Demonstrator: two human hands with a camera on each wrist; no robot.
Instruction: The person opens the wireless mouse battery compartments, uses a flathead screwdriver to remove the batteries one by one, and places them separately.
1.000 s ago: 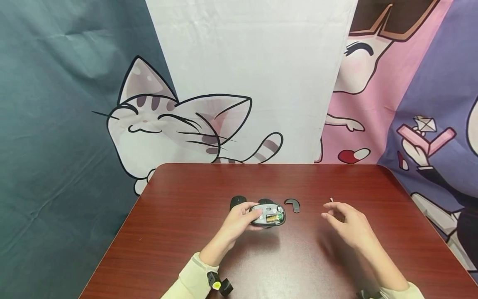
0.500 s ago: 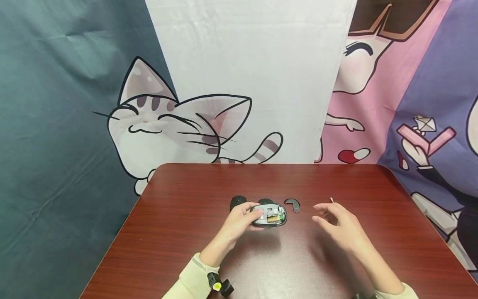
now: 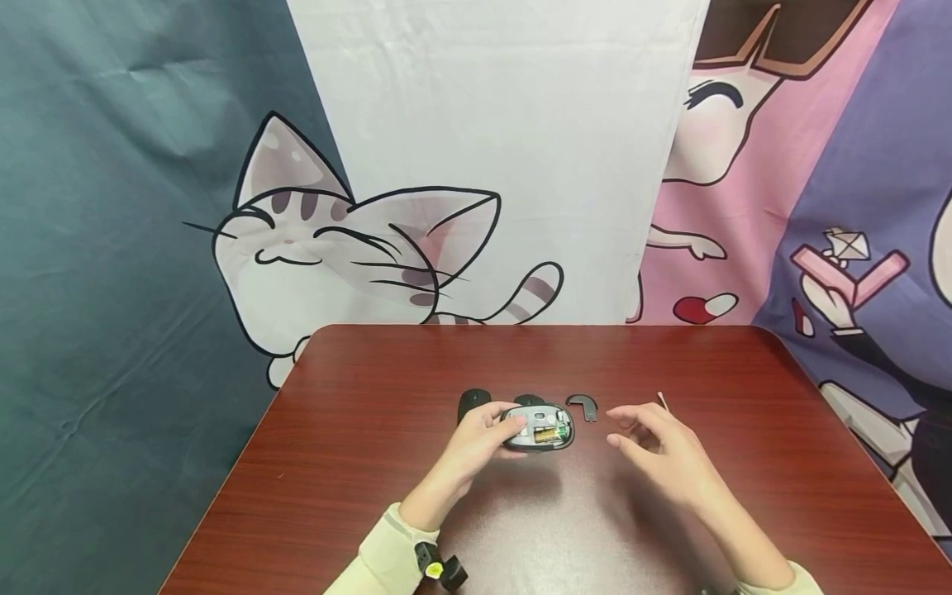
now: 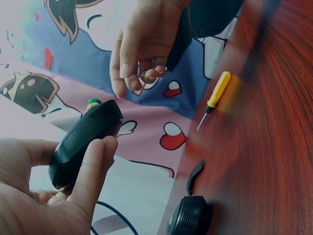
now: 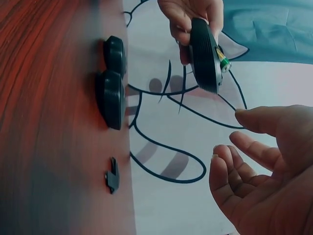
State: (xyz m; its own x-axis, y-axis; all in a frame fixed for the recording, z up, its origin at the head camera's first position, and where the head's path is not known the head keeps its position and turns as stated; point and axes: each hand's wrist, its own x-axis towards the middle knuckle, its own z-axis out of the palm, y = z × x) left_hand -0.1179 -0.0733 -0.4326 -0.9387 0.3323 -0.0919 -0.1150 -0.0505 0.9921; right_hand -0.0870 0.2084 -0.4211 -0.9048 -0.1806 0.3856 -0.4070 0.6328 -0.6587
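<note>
My left hand (image 3: pixel 476 434) grips a black computer mouse (image 3: pixel 513 442) above the table, its grey underside turned up and battery bay uncovered. In the bay lies a green-and-gold battery (image 3: pixel 549 434); its green end (image 5: pixel 225 64) pokes up out of the mouse in the right wrist view. To the right, my right hand (image 3: pixel 669 450) hovers with nothing in it, fingers loosely bent and thumb apart, its fingertips a short way from the mouse. A black hook-shaped battery cover (image 3: pixel 590 408) lies on the table behind the gap between both hands.
Two more black mice (image 3: pixel 473 401) rest on the table behind my left hand, the right one partly hidden by the held mouse. A yellow-handled screwdriver (image 4: pixel 219 90) lies beyond my right hand. The reddish-brown table (image 3: pixel 357 463) ends at a printed cloth backdrop.
My right hand has moved left toward the held mouse, its fingers still bent loosely. The left hand and mouse have shifted very slightly to the right.
</note>
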